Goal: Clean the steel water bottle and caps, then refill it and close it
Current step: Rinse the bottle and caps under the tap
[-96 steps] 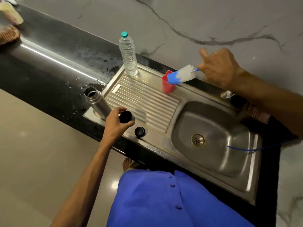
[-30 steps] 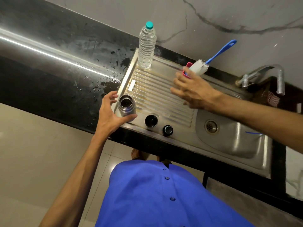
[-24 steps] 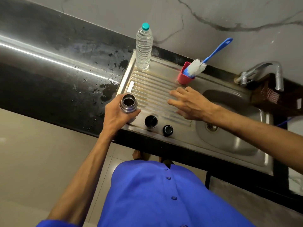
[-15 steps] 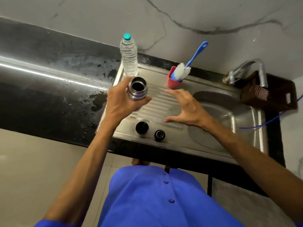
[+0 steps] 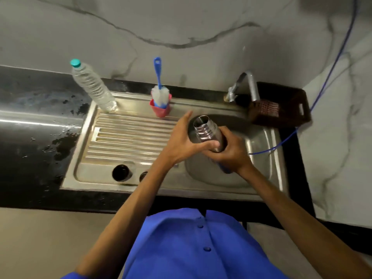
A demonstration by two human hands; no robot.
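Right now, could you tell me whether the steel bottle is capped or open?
Open: the steel bottle shows a bare threaded mouth, while two caps sit on the drainboard.

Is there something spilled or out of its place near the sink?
Yes. Dark wet patches and droplets lie on the black counter left of the drainboard. A thin blue hose also trails down the wall and over the sink rim.

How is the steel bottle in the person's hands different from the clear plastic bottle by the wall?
The steel bottle is opaque metal; the plastic bottle is see-through. The steel bottle has no cap on and its mouth is open, while the plastic bottle wears a teal cap. The steel bottle is held tilted over the sink basin by the left hand and right hand; the plastic bottle stands on the drainboard. Both are slim cylinders.
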